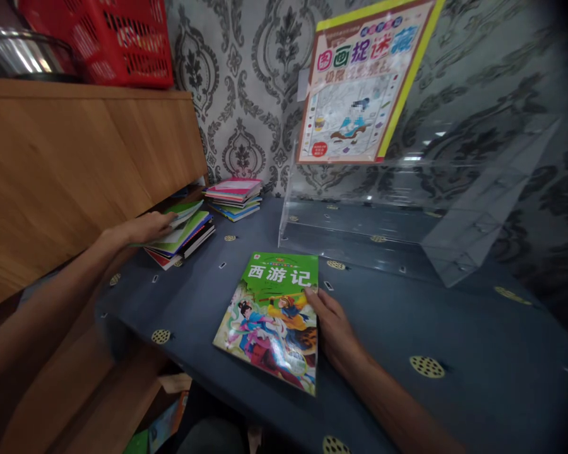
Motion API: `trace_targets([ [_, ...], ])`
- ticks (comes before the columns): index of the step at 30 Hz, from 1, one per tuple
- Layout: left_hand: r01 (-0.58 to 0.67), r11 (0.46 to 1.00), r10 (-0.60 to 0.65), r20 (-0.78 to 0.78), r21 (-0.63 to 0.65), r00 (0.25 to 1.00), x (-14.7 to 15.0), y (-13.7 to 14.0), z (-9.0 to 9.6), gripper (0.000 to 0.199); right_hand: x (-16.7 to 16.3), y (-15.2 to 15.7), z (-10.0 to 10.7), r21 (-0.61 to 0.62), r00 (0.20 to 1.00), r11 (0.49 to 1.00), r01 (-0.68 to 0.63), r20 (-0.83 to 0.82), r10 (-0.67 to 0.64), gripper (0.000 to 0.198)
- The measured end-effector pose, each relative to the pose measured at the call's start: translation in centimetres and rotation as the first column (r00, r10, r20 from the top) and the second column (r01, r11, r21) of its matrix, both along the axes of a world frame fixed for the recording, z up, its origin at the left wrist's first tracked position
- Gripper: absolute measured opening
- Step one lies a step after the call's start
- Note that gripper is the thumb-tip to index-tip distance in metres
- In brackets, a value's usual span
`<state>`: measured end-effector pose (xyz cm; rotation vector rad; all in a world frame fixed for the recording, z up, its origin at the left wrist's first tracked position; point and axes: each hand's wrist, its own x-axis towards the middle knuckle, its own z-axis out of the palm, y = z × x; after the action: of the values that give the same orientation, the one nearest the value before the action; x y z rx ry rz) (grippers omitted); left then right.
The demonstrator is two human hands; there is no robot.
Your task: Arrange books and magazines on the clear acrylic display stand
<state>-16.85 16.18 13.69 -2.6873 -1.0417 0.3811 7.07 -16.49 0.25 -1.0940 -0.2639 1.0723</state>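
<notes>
My right hand (334, 325) grips the right edge of a picture book (274, 321), thumb on its cover and fingers beneath. The book has a green top, large white characters and colourful cartoon figures, and is above the table's front part. Over at the left, my left hand (154, 227) is closed on the near edge of a thin green book (187, 214), whose far side is tilted up off a stack of books (189, 243). Some of the left fingers are hidden.
A clear acrylic rack (360, 221) holds an upright yellow-edged book (355, 94) against the wall. Another book stack (236, 195) stands at the back. At the left, a wooden cabinet (89, 145) carries a red basket (137, 44) and a metal bowl (33, 53). Patterned cloth covers the table (383, 340).
</notes>
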Motion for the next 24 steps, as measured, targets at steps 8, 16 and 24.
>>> trace_targets([
  [8, 0.030, 0.994, -0.020, 0.093, -0.109, 0.995, -1.3, 2.1, 2.0, 0.063, 0.1, 0.0, -0.1, -0.025, 1.000, 1.000, -0.001, 0.007, 0.001, 0.040],
  [16, 0.036, 0.991, -0.026, 0.081, -0.127, 0.996, -1.4, 2.4, 1.6, 0.066, 0.1, 0.1, -0.5, -0.008, 1.000, 1.000, 0.005, 0.011, -0.005, 0.041],
  [24, 0.052, 0.990, -0.041, 0.087, -0.128, 0.995, -1.1, 1.5, 1.1, 0.059, 0.1, 0.1, -0.4, -0.015, 1.000, 1.000, 0.008, 0.020, -0.007, 0.043],
])
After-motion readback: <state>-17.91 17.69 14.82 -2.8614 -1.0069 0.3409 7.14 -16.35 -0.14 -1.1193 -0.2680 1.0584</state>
